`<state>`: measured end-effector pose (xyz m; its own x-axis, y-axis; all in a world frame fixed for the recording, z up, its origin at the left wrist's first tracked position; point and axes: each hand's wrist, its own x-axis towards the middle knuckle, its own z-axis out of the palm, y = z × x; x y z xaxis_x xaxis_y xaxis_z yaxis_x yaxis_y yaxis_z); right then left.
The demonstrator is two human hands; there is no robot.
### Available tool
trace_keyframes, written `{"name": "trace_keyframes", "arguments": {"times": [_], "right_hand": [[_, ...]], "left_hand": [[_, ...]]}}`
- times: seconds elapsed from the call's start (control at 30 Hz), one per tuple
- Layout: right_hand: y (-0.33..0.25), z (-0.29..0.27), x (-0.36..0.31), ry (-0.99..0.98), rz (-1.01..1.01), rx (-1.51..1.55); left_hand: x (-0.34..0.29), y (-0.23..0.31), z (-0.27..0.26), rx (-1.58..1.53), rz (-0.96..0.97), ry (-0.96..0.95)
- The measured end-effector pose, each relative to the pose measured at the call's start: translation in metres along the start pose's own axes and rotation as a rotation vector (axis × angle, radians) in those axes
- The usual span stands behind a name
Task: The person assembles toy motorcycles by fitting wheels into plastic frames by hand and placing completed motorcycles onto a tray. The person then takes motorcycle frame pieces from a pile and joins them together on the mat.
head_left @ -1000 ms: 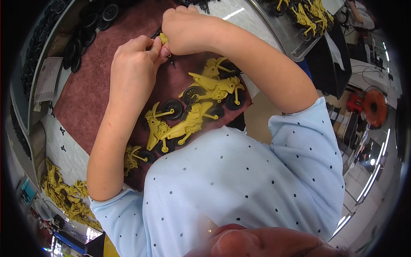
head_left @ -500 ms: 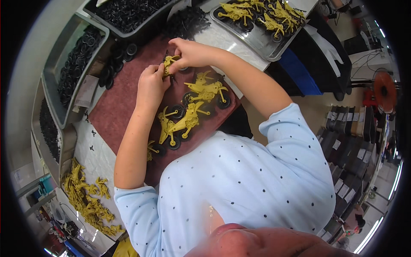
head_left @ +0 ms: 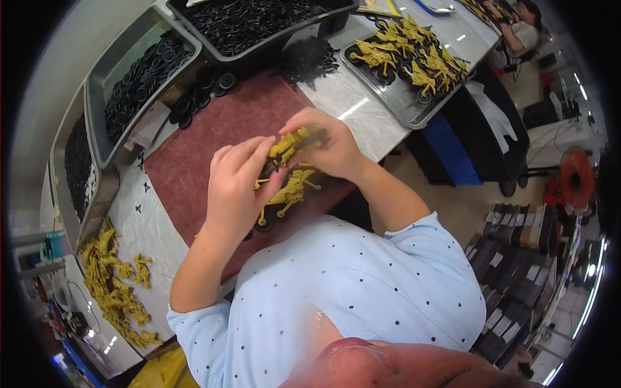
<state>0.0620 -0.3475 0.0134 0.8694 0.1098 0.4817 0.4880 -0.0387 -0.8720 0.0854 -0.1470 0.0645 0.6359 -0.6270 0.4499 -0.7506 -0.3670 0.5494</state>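
Above the dark red mat [head_left: 200, 142], both my hands hold one yellow plastic toy motorcycle body [head_left: 292, 143], a little blurred by motion. My right hand [head_left: 333, 147] grips its far right end, where a dark round part shows, likely a wheel. My left hand [head_left: 236, 178] is closed on the near left end, thumb and fingertips pressed to it. Just below my hands, another yellow motorcycle body [head_left: 292, 192] with black wheels lies on the mat, partly hidden by my fingers and wrist.
A metal tray [head_left: 414, 119] of yellow motorcycles stands at the far right. Along the back left are a bin of black wheels [head_left: 149, 77], a bin of black parts [head_left: 252, 26] and a small black heap [head_left: 310, 61]. Yellow bodies [head_left: 116, 278] are piled at the left. Another person [head_left: 521, 32] sits beyond.
My hands have come nearer to me and to the right with the yellow motorcycle, now over the ones on the mat. My view has shifted slightly.
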Motion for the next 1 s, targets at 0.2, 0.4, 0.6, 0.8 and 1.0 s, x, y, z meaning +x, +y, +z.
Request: {"name": "trace_keyframes", "arguments": {"times": [0.2,0.4,0.6,0.8,1.0], "right_hand": [[-0.016,0.014,-0.007,-0.001,-0.166,-0.065],[-0.032,0.018,-0.005,-0.078,-0.301,-0.050],[-0.035,0.023,-0.013,-0.087,-0.318,0.054],[-0.048,0.025,-0.016,-0.051,-0.352,-0.196],[-0.051,0.030,-0.013,-0.031,-0.423,-0.269]], "left_hand": [[-0.025,0.011,-0.004,0.136,0.179,0.260],[-0.030,0.021,-0.017,0.112,0.250,0.246],[-0.036,0.023,-0.021,0.061,0.275,0.195],[-0.037,0.017,-0.019,-0.007,0.271,0.214],[-0.041,0.016,-0.015,-0.055,0.209,0.264]]}}
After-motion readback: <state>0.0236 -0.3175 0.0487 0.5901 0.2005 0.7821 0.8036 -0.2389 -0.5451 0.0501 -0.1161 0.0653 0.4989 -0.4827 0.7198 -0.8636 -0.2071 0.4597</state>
